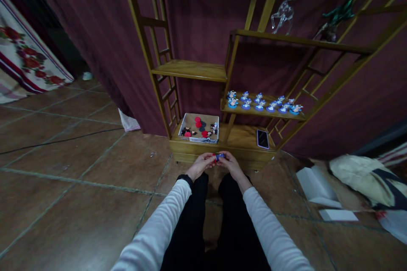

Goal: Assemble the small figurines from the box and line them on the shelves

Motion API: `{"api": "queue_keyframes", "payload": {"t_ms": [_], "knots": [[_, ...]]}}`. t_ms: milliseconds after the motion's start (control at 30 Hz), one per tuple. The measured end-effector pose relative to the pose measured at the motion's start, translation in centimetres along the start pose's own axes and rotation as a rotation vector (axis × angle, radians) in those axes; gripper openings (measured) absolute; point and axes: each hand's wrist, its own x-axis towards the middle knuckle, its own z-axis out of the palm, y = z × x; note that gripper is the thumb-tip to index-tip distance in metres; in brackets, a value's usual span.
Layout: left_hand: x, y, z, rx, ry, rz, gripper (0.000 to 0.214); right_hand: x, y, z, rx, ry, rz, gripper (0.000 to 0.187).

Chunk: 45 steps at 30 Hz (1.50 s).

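Observation:
Both of my hands meet in front of the low wooden shelf, closed on one small red and blue figurine (218, 158). My left hand (203, 164) pinches its red side, and my right hand (231, 164) grips the blue side. Fingers cover much of the figurine, so its shape is unclear. Just beyond my hands, an open cardboard box (199, 139) on the bottom shelf holds several small figures and red and dark round pieces. Higher up to the right, several blue and white figurines (260, 105) on round bases stand in two rows on a shelf.
A phone (262, 139) lies on the bottom shelf at the right. A clear deer ornament (284, 13) and a dark green ornament (333, 23) stand on the upper shelf. White boxes (318, 186) and a cream bag (362, 178) lie on the right floor. A cable (63, 139) crosses the left tiles.

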Motion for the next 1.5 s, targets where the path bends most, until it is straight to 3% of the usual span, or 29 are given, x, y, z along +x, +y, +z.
{"api": "queue_keyframes", "payload": {"t_ms": [200,367,567,1067,1500], "knots": [[-0.1,-0.1,0.0,-0.094,-0.012,0.034,0.039,-0.2,-0.1,0.1,0.043,-0.007,0.020,0.037],[0.0,-0.1,-0.5,-0.167,-0.032,-0.020,0.039,-0.3,-0.3,0.4,0.007,-0.015,0.009,0.039],[-0.1,0.1,-0.6,-0.210,-0.083,-0.050,0.031,-0.1,0.2,1.2,-0.129,0.083,-0.075,0.040],[0.6,-0.6,-0.2,-0.186,-0.072,-0.033,0.029,0.4,0.9,1.2,-0.159,0.142,-0.110,0.034],[0.8,-0.6,-0.7,-0.199,-0.081,-0.117,0.018,0.4,1.2,0.4,-0.364,0.112,-0.211,0.032]]}}
